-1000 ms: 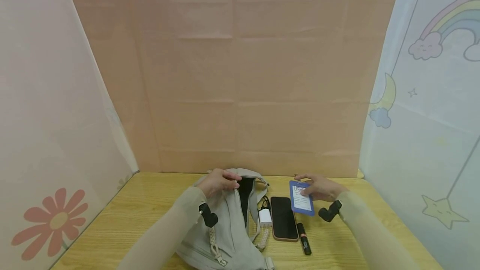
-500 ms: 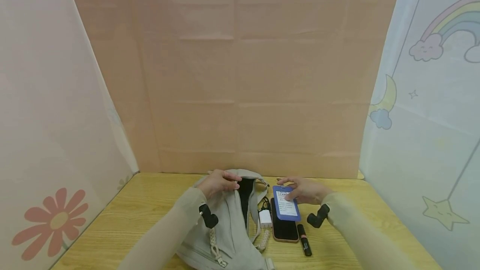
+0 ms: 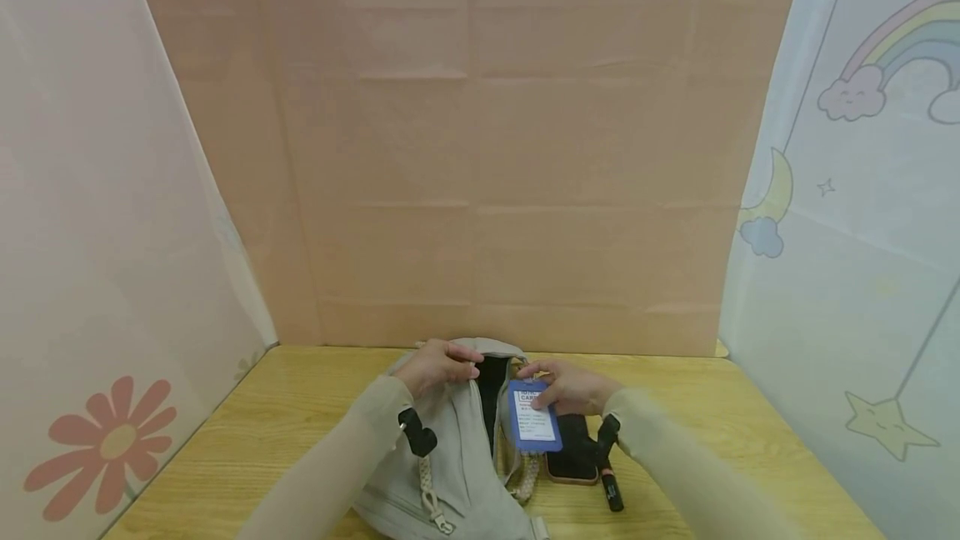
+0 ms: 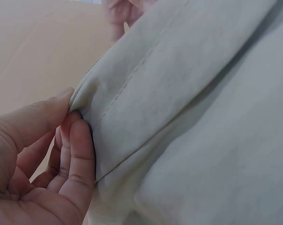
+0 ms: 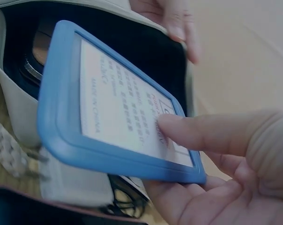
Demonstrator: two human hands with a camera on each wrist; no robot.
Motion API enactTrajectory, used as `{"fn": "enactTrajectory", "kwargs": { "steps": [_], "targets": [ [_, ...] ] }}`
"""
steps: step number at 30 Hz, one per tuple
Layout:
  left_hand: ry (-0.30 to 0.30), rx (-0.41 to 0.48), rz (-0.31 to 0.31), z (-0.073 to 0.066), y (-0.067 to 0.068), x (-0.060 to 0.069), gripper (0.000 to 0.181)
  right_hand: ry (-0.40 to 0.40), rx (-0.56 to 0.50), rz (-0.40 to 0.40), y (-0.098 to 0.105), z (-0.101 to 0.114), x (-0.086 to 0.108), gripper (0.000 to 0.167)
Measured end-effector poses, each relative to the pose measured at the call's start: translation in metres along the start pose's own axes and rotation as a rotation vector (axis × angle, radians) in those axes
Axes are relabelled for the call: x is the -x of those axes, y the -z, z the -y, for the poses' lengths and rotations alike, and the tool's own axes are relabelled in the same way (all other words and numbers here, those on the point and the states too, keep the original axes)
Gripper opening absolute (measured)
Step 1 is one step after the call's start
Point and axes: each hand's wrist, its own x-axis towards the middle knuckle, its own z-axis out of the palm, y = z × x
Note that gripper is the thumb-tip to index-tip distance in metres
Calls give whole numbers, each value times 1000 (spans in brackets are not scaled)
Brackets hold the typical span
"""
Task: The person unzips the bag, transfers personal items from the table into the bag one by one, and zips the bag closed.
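Observation:
A light grey bag (image 3: 442,448) lies on the table with its zip open and its dark inside showing. My left hand (image 3: 437,363) pinches the edge of that opening between thumb and fingers, as the left wrist view (image 4: 48,159) also shows. Between the thumb and fingers of my right hand (image 3: 573,387) is a blue-framed card holder (image 3: 535,444) with a white printed card. It hangs tilted just right of the opening, in front of it in the right wrist view. Inside the bag, something dark and brown (image 5: 36,56) is partly visible.
Right of the bag lies a black phone (image 3: 572,461), partly covered by the right hand and card holder. Beside it is a black lipstick-like tube (image 3: 612,490). A white charger (image 5: 71,180) with a black cable (image 5: 130,199) lies below the card holder. A braided strap (image 3: 527,480) hangs by the bag.
My right hand has carried the card holder leftward, from right of the phone, over it, to the bag's opening. The left hand has stayed on the bag's edge.

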Motion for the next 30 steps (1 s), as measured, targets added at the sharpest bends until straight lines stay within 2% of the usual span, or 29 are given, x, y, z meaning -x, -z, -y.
{"fn": "enactTrajectory", "kwargs": {
  "steps": [9,22,30],
  "targets": [
    [30,-23,-23,-2,-1,1,32,14,8,16,-22,-4,-22,56],
    [1,-26,4,1,2,-1,32,-35,-4,30,-49,-2,-42,55],
    [1,-13,14,2,3,-2,32,-42,-28,88,-55,-1,-52,57]
  ]
}}
